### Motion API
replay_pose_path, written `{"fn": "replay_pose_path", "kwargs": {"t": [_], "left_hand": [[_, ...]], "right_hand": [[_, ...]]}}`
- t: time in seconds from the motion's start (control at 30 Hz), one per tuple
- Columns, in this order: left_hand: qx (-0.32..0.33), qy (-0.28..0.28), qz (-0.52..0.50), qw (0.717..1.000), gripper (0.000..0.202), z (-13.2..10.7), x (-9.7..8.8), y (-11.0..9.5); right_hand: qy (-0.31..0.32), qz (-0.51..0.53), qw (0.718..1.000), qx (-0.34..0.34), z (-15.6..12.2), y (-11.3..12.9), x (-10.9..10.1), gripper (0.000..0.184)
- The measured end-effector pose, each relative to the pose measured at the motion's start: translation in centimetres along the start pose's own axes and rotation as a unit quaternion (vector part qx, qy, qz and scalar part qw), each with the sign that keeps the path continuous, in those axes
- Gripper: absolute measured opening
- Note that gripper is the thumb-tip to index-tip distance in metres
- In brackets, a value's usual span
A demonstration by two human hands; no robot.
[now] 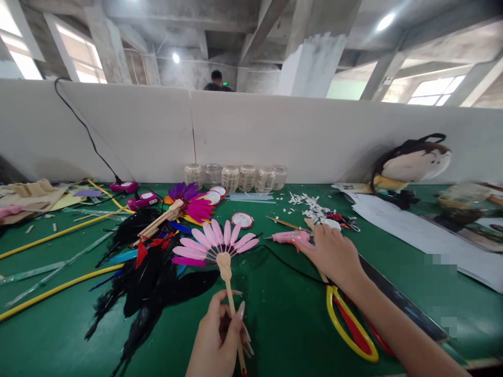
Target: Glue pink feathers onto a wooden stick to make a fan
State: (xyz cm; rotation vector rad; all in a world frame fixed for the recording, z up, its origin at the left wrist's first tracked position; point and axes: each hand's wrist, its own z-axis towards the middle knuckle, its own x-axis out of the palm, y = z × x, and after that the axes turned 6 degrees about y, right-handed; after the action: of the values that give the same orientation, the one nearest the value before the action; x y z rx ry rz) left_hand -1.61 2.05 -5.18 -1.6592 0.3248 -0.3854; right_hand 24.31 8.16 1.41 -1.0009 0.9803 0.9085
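Note:
My left hand [220,335] grips the thin wooden handle of a feather fan [225,264], held upright in front of me. Light pink feathers spread from its head, with a darker magenta one at the left. On the right, my right hand [336,256] is closed over the rear of a pink glue gun [288,237], whose nozzle points left; most of its fingers are hidden. A flat wooden stick [323,276] passes beneath this hand. Scissors [334,314] with yellow and red handles lie just below it.
Black feathers [147,285] and a bundle of wooden sticks [161,220] beside bright feathers lie left. Several jars [230,179] line the white partition [243,131]. Paper scraps [314,209], a plush bag [412,162] and white sheets [401,230] are right. A person [217,81] is beyond.

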Motion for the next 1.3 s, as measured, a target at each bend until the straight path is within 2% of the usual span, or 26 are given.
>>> {"fn": "replay_pose_path", "kwargs": {"t": [0.07,0.17,0.27,0.4,0.5,0.93,1.3], "left_hand": [[-0.007,-0.006,0.001,1.0,0.047,0.1,0.0,0.0],[-0.002,-0.014,-0.01,1.0,0.048,0.1,0.0,0.0],[0.002,-0.012,-0.019,1.0,0.05,0.2,0.1,0.2],[0.009,-0.03,-0.032,0.999,0.052,0.3,0.3,0.5],[0.019,-0.057,-0.043,0.997,0.052,0.5,0.6,0.6],[0.025,-0.058,-0.001,0.998,0.051,0.7,0.6,1.1],[0.024,-0.052,0.004,0.998,0.053,0.8,0.5,1.7]], "right_hand": [[-0.023,0.004,0.998,-0.06,1.1,0.6,-0.7,0.038],[0.009,0.047,0.986,-0.16,3.8,2.7,-1.1,0.036],[0.048,0.067,0.966,-0.244,6.8,5.9,-0.7,0.032],[0.081,0.056,0.949,-0.298,9.6,9.7,0.3,0.028],[0.096,0.036,0.945,-0.311,10.3,11.1,0.7,0.028],[0.106,-0.003,0.93,-0.352,11.3,11.5,1.9,0.031],[0.112,0.004,0.915,-0.388,11.8,11.5,1.5,0.031]]}}
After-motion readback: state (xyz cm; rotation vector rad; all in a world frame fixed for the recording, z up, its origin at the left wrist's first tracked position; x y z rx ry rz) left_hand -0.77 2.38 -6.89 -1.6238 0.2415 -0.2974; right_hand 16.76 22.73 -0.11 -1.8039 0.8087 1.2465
